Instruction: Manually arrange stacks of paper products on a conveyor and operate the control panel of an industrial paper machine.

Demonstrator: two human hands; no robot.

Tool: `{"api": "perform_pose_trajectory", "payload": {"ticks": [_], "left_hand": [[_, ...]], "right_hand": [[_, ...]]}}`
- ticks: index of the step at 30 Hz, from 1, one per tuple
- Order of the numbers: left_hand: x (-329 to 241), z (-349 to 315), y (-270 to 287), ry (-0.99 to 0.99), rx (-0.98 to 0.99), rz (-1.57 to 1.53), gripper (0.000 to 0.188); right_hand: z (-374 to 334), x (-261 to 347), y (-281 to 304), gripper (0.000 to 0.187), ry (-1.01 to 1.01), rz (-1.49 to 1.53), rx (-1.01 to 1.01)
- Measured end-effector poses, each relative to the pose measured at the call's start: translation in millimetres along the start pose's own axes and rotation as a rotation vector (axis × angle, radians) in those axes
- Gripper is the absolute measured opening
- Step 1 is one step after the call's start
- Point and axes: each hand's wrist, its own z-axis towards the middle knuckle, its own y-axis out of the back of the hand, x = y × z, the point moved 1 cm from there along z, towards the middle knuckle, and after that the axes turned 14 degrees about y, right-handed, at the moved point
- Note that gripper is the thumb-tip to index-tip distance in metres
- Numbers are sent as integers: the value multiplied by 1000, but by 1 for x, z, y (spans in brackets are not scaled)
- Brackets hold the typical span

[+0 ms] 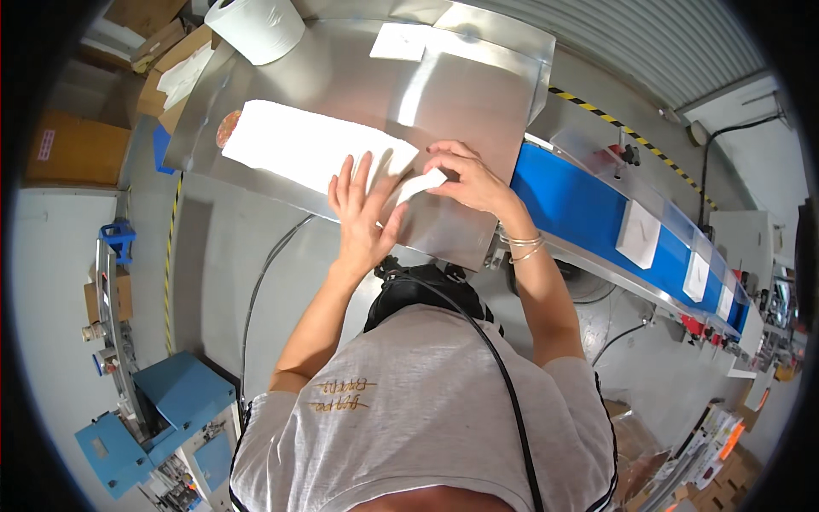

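A long white sheet [294, 141], paper or cloth-like, lies across the steel table [341, 85]. At its left end a reddish speckled round thing [227, 129] peeks out; most of it is hidden. My left hand [365, 218] rests on the near right part of the sheet, fingers spread and mostly flat. Just right of it, my right hand [471, 179] pinches a narrow white strip [418, 185] between thumb and fingers. This strip runs down toward my left thumb, and I cannot tell whether it joins the sheet.
A large white roll [258, 30] stands at the table's far left corner, and a flat white piece [399, 41] lies at the back. To the right, a blue conveyor belt [567, 192] carries several white packets [638, 234]. A black cable [503, 384] crosses my shirt.
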Motion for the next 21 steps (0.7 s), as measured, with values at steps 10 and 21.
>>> {"api": "perform_pose_trajectory", "payload": {"ticks": [10,21], "left_hand": [[13,-3,-2,22,-80,105,30],[14,1,-3,-58,-24,36,29]], "right_hand": [[-168,-56,102,49,-913,-440,-647],[4,17,-4,43,-114,12,-51]]}}
